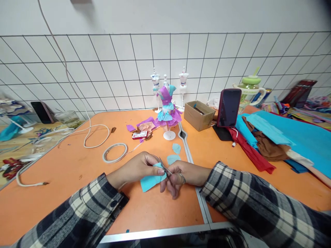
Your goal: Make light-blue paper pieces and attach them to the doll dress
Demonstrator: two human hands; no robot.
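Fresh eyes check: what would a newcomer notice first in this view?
Probably the little ruffled purple and blue dress on its white stand, toward the back middle of the orange table. Next, front and centre, the left hand holds a light-blue piece while the right hand holds scissors at it. On the right, a broad blue sheet and a red piece stand out.

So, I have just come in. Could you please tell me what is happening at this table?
A person seems to be cutting thin, light blue material. The left hand holds the light blue piece, and the right hand holds small scissors, their blades at its edge. Two smaller blue pieces lie on the orange table just beyond the hands. Farther back stands a small mannequin in a purple and blue dress; a tape roll lies to the left.
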